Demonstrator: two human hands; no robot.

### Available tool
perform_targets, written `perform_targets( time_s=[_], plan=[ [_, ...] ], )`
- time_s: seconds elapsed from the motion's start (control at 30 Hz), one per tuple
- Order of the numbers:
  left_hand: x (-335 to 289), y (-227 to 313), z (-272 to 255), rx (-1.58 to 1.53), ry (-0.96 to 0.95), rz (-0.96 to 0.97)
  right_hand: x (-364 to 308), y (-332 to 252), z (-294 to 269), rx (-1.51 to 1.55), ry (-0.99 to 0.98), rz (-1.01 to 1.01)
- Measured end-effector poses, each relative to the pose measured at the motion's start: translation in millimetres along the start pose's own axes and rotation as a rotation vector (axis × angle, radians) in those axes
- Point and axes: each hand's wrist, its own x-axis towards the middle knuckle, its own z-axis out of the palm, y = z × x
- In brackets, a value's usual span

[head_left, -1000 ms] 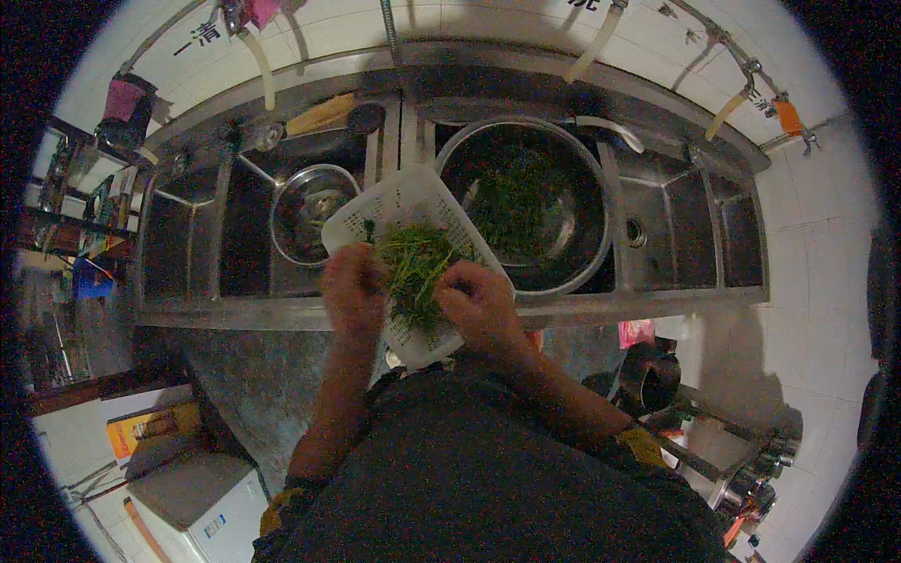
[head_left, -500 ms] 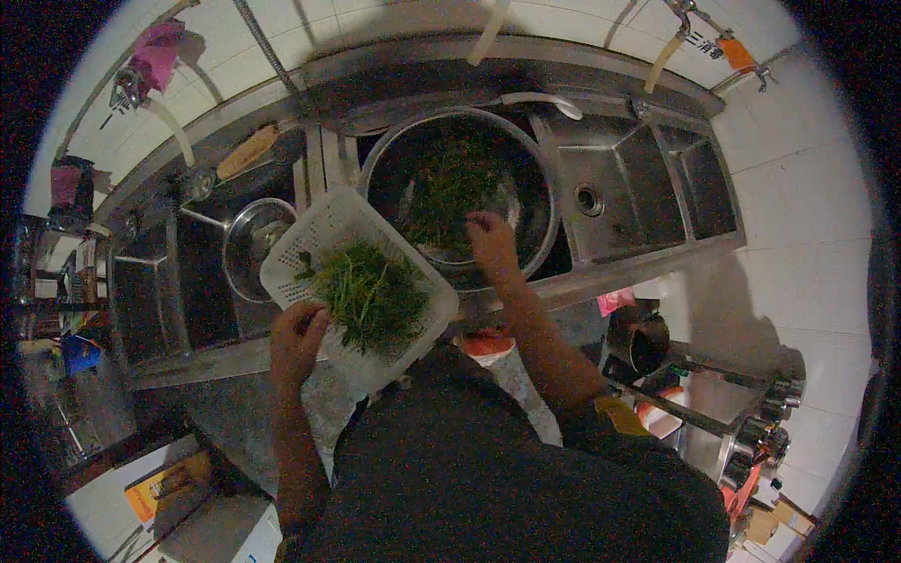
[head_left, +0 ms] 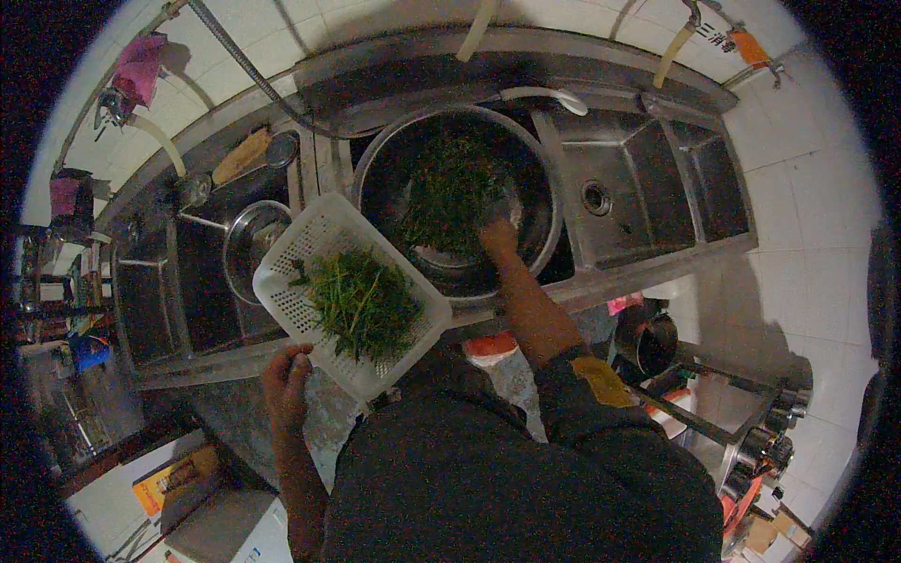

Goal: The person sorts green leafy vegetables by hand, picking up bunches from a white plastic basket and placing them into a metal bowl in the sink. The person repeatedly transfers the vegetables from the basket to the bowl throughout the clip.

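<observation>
A white perforated plastic basket (head_left: pixel 283 296) rests tilted across the sink's front edge, against my front. In it lies a heap of leafy greens with pale green stems (head_left: pixel 361 305). My left hand (head_left: pixel 284 380) is just off the basket's lower left edge, its fingers curled with the tips together; whether anything small is between them I cannot make out. Behind the basket, a large round metal basin (head_left: pixel 554 202) holds more dark greens (head_left: pixel 450 192) in what looks like water. My right hand (head_left: pixel 497 236) reaches into the basin at the greens' right edge, its fingers mostly hidden.
A smaller metal bowl (head_left: pixel 235 246) sits in the left sink, partly behind the basket. A white sprayer handle (head_left: pixel 568 101) lies behind the basin. At right is a steel sink with a drain (head_left: pixel 596 197). Pots (head_left: pixel 648 342) stand on a low rack at lower right.
My right hand has gone lower into the basin, among the greens. My left hand has drawn down and away from the basket's edge. The view has shifted slightly.
</observation>
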Motion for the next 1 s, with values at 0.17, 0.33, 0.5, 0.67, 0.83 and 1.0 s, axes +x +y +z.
perform_targets(
  time_s=[0.17,0.33,0.5,0.67,0.83,1.0],
  plan=[
    [8.4,15.4,6.3,-0.102,0.007,0.061,-53.7,8.7,-158.0,1.206,0.100,0.602],
    [18.5,29.5,16.7,-0.202,-0.017,0.040,-103.6,-3.8,-240.0,0.960,0.432,0.393],
    [26.3,24.7,18.2,-0.222,-0.063,0.094,-126.9,-12.0,-267.8,0.887,0.598,0.445],
    [31.1,15.1,15.9,-0.288,-0.122,0.109,-151.8,-3.7,-292.7,1.039,0.806,0.402],
    [35.9,9.1,26.3,-0.437,-0.137,0.183,-152.0,7.9,-320.5,1.375,0.674,0.423],
    [44.9,28.5,40.8,-0.296,-0.218,0.188,-181.9,-37.3,-349.1,2.272,0.259,0.173]
  ],
)
